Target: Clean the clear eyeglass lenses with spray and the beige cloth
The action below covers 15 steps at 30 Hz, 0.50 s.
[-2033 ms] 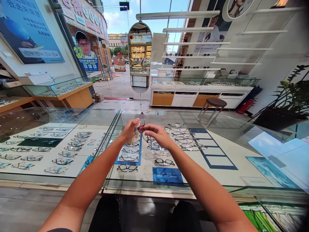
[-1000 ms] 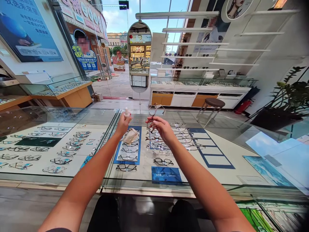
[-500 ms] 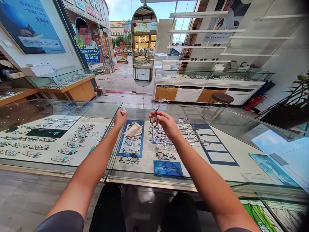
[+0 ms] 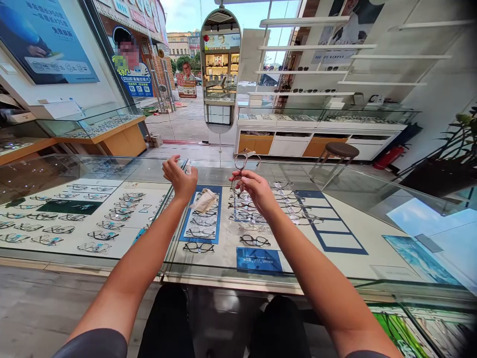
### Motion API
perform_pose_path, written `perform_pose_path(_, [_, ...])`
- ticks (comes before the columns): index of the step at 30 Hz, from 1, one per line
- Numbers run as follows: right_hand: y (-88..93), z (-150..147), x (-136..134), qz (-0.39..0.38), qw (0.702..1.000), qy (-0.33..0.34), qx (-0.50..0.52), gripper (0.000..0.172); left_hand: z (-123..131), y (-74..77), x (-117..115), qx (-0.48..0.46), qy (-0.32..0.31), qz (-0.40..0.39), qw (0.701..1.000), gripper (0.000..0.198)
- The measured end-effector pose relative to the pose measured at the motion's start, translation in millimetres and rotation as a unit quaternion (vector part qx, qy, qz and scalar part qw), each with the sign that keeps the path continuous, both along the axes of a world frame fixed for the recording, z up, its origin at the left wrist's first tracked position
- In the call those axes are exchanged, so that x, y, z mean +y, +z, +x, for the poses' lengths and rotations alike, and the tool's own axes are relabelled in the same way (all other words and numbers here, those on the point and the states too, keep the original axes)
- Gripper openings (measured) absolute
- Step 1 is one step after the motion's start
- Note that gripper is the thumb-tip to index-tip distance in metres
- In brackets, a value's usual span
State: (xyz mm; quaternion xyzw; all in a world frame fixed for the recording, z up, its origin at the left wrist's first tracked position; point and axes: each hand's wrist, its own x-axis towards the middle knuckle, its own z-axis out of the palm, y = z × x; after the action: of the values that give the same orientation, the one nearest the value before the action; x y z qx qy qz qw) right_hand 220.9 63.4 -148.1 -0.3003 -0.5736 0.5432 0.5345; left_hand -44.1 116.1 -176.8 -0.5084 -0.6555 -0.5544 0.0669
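My right hand pinches a pair of thin-framed eyeglasses by one lens, holding them up on end above the glass counter. Beside a small white bottle, my left hand is open with its fingers spread. The bottle stands upright; whether the thumb side touches it I cannot tell. Between the two hands lies a crumpled beige cloth on the glass. Beneath it, inside the case, rests a blue-edged display tray with several eyeglasses.
Rows of eyeglasses fill the left case, and a black pair lies near a blue card. Beyond the counter stand an oval mirror, a brown stool and a red fire extinguisher.
My left hand has let go of the white bottle, opened its fingers and shifted slightly left. My right hand still holds the eyeglasses in nearly the same place.
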Motion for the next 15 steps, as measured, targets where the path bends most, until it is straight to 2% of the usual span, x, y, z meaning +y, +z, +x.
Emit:
perform_pose_path(1, [0.4, 0, 0, 0.000, 1.000, -0.001, 0.001, 0.040, 3, 6.3, -6, 0.035, -0.047, -0.011, 0.998, 0.037])
perform_pose_path(3, [1.2, 0, 0, 0.000, 1.000, -0.001, 0.002, 0.041, 9, 14.9, -16, 0.103, -0.161, -0.095, 0.977, 0.019])
perform_pose_path(5, [2.0, 1, -1, 0.002, 1.000, -0.001, 0.001, 0.040, 13, 17.1, -21, 0.165, -0.244, -0.187, 0.937, 0.022])
perform_pose_path(7, [2.9, 1, -1, 0.002, 1.000, 0.000, 0.000, 0.038, 15, 14.8, -24, 0.221, -0.270, -0.242, 0.905, 0.028])
perform_pose_path(9, [3.8, 1, -2, 0.001, 1.000, 0.000, 0.004, 0.037, 14, 11.0, -24, 0.267, -0.267, -0.270, 0.886, 0.027])
perform_pose_path(13, [3.3, 1, -2, -0.005, 1.000, -0.002, 0.010, 0.038, 8, 8.4, -21, 0.301, -0.283, -0.283, 0.866, 0.016])
perform_pose_path(15, [1.3, 0, -1, -0.007, 1.000, -0.004, 0.007, 0.039, 5, 9.8, -18, 0.289, -0.299, -0.266, 0.870, 0.011])
